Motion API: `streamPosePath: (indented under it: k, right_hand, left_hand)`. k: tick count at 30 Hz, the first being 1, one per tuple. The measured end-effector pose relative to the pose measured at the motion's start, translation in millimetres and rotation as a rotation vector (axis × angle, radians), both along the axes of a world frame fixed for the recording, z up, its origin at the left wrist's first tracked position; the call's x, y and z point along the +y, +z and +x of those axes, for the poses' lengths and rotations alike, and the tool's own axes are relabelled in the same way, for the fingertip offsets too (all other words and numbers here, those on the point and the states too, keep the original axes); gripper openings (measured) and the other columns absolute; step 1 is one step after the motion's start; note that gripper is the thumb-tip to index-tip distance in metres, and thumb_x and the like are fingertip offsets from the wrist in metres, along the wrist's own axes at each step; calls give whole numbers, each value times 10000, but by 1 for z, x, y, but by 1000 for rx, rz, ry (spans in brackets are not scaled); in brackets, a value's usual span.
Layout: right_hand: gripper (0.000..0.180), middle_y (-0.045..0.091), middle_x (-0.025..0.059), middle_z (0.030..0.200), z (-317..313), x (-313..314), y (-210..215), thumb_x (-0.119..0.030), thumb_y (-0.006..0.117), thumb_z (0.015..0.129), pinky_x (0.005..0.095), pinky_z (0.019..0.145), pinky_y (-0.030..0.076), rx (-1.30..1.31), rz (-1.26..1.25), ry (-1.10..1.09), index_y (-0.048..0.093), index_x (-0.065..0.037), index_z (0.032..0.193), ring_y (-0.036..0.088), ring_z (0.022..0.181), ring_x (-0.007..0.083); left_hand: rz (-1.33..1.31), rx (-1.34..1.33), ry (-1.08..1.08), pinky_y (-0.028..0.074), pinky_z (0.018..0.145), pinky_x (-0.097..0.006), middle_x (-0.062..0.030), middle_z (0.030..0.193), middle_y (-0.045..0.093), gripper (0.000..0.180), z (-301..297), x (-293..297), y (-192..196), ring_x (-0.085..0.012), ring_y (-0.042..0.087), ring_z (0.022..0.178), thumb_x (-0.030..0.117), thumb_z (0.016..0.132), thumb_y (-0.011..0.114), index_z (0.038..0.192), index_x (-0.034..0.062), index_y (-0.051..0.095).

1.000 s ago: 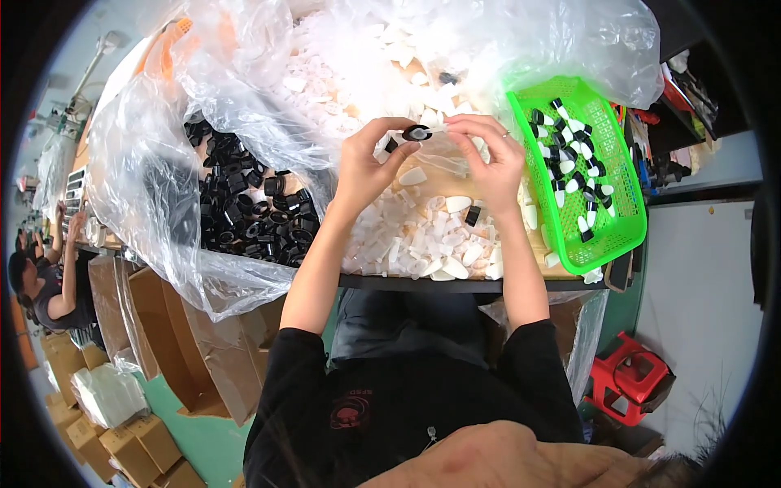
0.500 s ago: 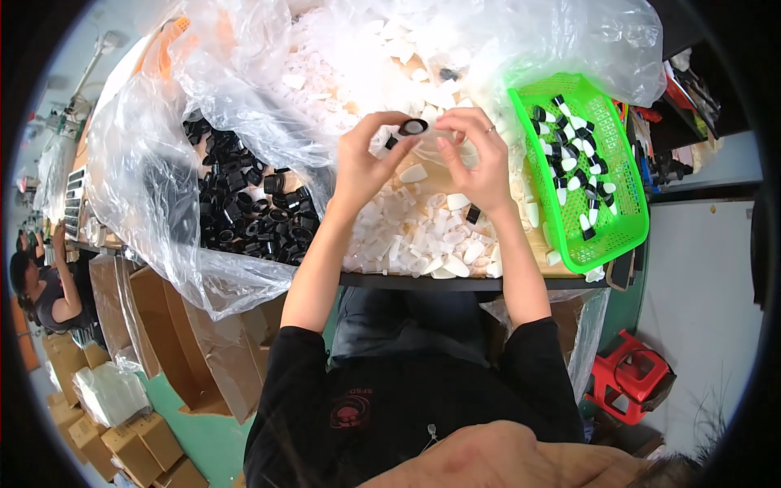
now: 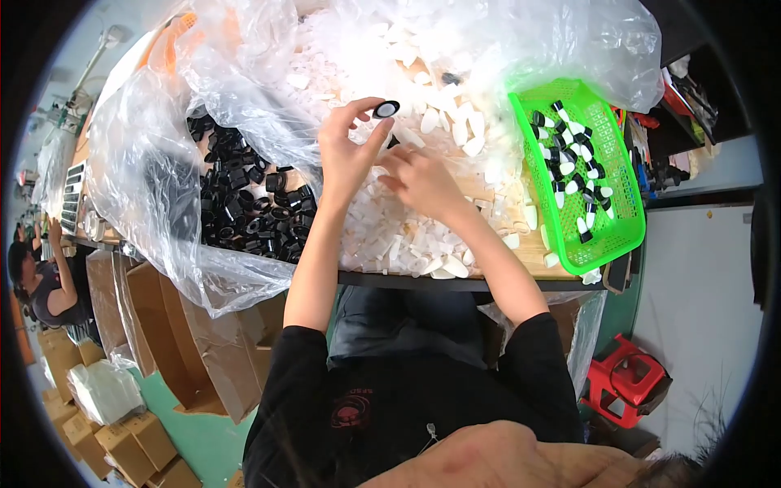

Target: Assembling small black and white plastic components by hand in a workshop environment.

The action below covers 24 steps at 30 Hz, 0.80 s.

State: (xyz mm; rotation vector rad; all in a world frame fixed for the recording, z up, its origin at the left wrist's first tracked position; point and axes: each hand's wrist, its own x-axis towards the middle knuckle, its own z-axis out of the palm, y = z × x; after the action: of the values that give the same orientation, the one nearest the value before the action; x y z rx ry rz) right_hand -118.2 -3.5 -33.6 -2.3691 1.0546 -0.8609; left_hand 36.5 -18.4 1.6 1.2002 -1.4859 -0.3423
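My left hand (image 3: pixel 346 150) is raised over the work table, its thumb and fingers pinching a black oval cap (image 3: pixel 386 109) with a whitish round centre. Just to the right and lower, my right hand (image 3: pixel 423 183) reaches leftward over a pile of small translucent plastic pieces (image 3: pixel 378 220). Its fingers are bent and look apart, and nothing shows between them. A small black part sits by its fingertips, mostly hidden. Larger white oval pieces (image 3: pixel 460 130) lie beyond that hand.
Black plastic caps (image 3: pixel 252 203) fill an open clear bag (image 3: pixel 138 171) on the left. On the right, a green basket (image 3: pixel 626 220) holds several black-and-white assembled pieces. Cardboard boxes (image 3: pixel 175 342) stand below the table; a red stool (image 3: pixel 622 378) is at lower right. Another person (image 3: pixel 53 281) is far left.
My right hand has moved left and down, away from the cap, to the translucent pieces. My left hand, still pinching the cap, has shifted slightly left and farther away, and the cap has tilted.
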Motion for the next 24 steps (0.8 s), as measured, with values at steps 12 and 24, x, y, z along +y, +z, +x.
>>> streamPosePath:
  k: [12,24]
  right_hand:
    - [198,684,87,929,-33,-7,40,9,657,820,318,694,538,-419,40,-185,691,-59,1003,657,795,242]
    - [144,630,77,953,-30,-9,38,-3,696,817,273,647,496,-411,-115,-274,656,-40,951,616,744,186]
  left_hand:
    - [219,225,-250,544,698,-250,-76,908,669,294,-10,2,-8,-130,661,749,-36,766,725,1051,26,690]
    - [313,460,-519,534,836,-262,-101,1061,641,227,-24,11,-9,-149,642,928,17,883,659,1100,-51,651]
